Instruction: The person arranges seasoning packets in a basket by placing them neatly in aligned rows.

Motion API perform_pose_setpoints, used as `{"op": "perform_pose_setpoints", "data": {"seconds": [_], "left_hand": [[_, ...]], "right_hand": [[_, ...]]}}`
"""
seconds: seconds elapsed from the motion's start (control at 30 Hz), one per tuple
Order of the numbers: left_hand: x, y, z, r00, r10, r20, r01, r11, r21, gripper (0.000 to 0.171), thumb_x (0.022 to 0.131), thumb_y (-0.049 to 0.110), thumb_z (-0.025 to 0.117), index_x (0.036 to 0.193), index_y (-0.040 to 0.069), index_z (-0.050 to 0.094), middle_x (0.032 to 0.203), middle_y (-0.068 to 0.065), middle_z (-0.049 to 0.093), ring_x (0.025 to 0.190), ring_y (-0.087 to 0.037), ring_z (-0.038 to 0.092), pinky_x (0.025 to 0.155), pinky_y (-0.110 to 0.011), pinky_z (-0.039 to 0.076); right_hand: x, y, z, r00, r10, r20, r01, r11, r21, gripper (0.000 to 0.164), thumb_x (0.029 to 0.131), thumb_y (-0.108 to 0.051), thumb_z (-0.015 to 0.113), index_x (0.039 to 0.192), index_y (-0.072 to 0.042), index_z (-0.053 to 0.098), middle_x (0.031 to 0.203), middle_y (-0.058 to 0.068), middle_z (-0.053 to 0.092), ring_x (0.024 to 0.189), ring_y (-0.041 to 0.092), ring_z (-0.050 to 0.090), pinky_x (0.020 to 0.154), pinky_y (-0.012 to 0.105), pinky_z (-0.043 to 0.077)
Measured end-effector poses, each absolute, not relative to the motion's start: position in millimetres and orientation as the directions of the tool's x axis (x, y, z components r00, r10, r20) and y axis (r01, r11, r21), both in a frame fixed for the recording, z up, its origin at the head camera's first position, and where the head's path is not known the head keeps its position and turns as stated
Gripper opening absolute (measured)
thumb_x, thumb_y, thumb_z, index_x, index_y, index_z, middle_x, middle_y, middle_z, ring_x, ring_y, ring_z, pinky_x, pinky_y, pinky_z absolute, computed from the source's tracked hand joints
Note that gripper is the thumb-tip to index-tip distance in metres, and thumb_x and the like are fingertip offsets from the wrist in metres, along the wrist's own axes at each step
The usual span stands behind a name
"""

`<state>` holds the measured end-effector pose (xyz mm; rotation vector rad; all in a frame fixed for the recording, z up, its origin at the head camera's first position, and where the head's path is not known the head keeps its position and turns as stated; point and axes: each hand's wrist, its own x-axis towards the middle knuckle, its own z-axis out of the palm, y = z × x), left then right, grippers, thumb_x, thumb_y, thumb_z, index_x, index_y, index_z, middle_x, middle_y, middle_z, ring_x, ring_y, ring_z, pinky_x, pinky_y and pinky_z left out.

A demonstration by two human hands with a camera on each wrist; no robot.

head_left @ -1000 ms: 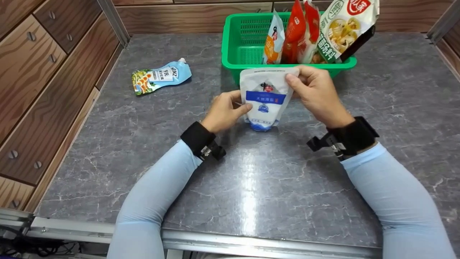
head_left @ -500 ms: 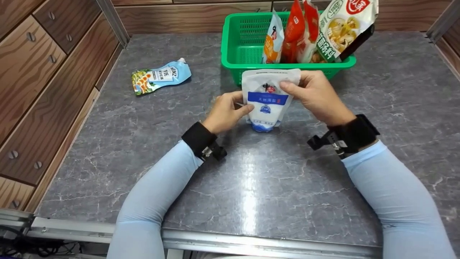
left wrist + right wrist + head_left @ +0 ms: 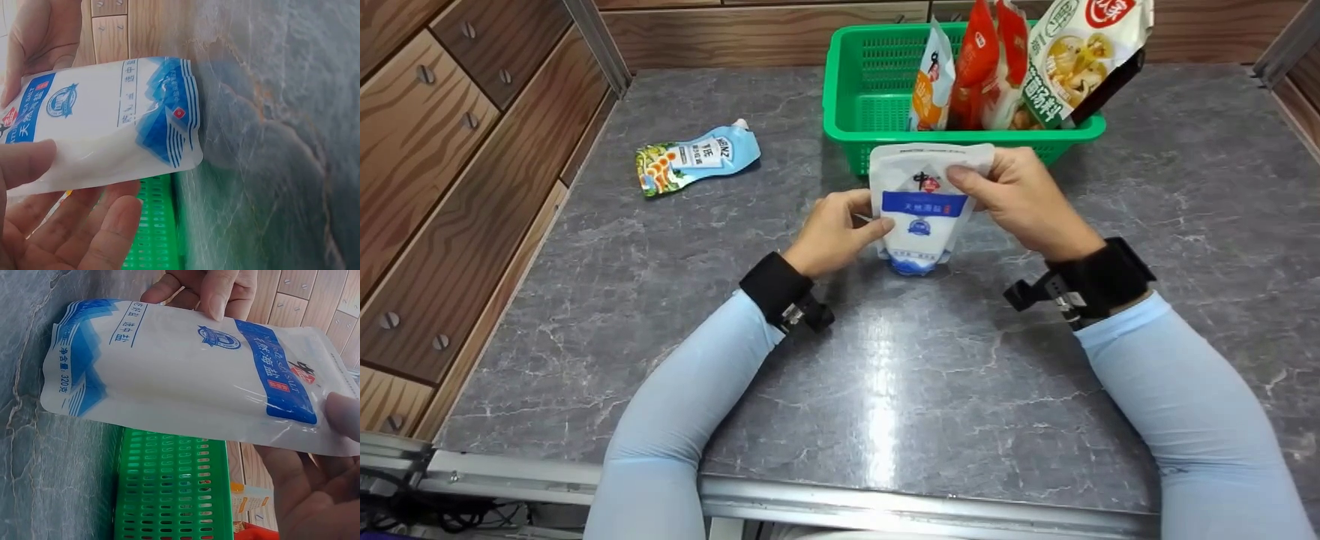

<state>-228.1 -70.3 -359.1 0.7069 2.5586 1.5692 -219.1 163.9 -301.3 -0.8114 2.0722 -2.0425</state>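
Note:
A white and blue bag of sea salt [image 3: 919, 217] stands upright between both hands, its blue base right at the tabletop. My left hand [image 3: 832, 234] pinches its left edge, thumb on the front and fingers behind. Higher up, my right hand [image 3: 1031, 199] grips the top right corner, thumb across the front. From the left wrist view, the salt bag [image 3: 101, 112] shows its printed front, with the left fingers spread behind it. In the right wrist view the right thumb [image 3: 343, 416] lies near the bag's top seal.
Close behind the bag stands a green plastic basket [image 3: 840, 135] holding an orange-white pouch [image 3: 931, 86], red packages [image 3: 975, 67] and a soup-seasoning packet [image 3: 1072, 64]. A blue Heinz spouted pouch [image 3: 697, 159] lies on the grey marbled table [image 3: 622, 300] at the left.
The salt bag has shifted slightly to the right, with both hands still holding it. My right thumb has slid inward and down from the bag's corner.

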Motion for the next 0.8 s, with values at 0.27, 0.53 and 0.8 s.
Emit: {"op": "perform_pose_setpoints", "data": {"seconds": [0.27, 0.53, 0.8], "left_hand": [[-232, -78, -346, -0.888, 0.425, 0.173, 0.346, 0.372, 0.861, 0.035, 0.087, 0.005, 0.058, 0.122, 0.006, 0.053, 0.103, -0.006, 0.063, 0.091, -0.015, 0.060, 0.077, -0.025, 0.049], [-256, -84, -336, -0.984, 0.111, 0.139, 0.166, 0.294, 0.941, 0.022, 0.089, 0.013, 0.059, 0.108, 0.000, 0.059, 0.090, -0.009, 0.063, 0.081, -0.019, 0.061, 0.070, -0.026, 0.051], [-293, -87, -333, -0.969, -0.051, -0.242, -0.214, -0.316, 0.924, 0.033, 0.092, 0.016, 0.056, 0.117, -0.006, 0.051, 0.098, -0.018, 0.054, 0.089, -0.029, 0.059, 0.079, -0.033, 0.051]], "right_hand": [[-219, 168, -301, -0.856, -0.424, 0.296, -0.293, -0.073, -0.953, 0.027, 0.093, -0.008, 0.053, 0.114, 0.007, 0.059, 0.106, 0.024, 0.061, 0.091, 0.037, 0.061, 0.074, 0.041, 0.052], [-219, 167, -298, -0.855, -0.420, 0.303, -0.319, -0.032, -0.947, 0.026, 0.092, -0.009, 0.053, 0.114, 0.005, 0.060, 0.106, 0.023, 0.062, 0.091, 0.037, 0.061, 0.074, 0.040, 0.052], [-215, 165, -296, -0.853, -0.423, 0.306, -0.368, 0.071, -0.927, 0.026, 0.093, -0.012, 0.054, 0.109, 0.006, 0.063, 0.101, 0.021, 0.064, 0.089, 0.033, 0.063, 0.074, 0.037, 0.053]]}}
